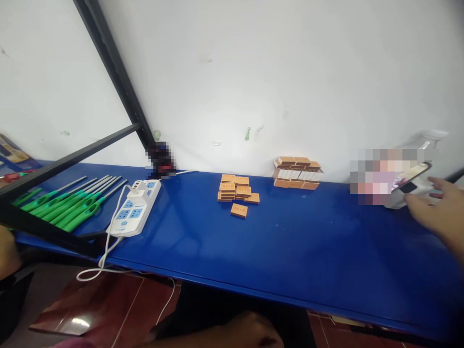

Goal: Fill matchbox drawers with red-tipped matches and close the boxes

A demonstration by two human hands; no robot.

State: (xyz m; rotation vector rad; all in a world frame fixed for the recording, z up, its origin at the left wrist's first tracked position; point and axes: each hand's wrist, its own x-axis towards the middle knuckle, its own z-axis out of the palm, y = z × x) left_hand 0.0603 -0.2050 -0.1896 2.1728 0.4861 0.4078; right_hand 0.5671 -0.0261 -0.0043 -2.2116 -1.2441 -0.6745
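On the far right, my right hand (440, 208) reaches toward a phone (411, 178) leaning at a slant near the wall. Its thumb and fingers are apart, and I see nothing gripped in them. A whitish, partly see-through object (422, 191) stands behind and around the phone; its kind is unclear. My left hand (255, 331) rests low over my dark-clothed lap, below the table edge, with its fingers mostly out of sight. Small orange matchboxes (239, 210) lie in a loose pile mid-table. Another set of matchboxes (297, 174) is stacked in a neat block against the wall.
A white power strip (136, 212) with a plug and looped cable lies on the blue table (290, 256). Left of it, beyond a black metal frame (116, 63), are several green-handled lighters (72, 208). Another person's arm (7, 253) shows at the left edge.
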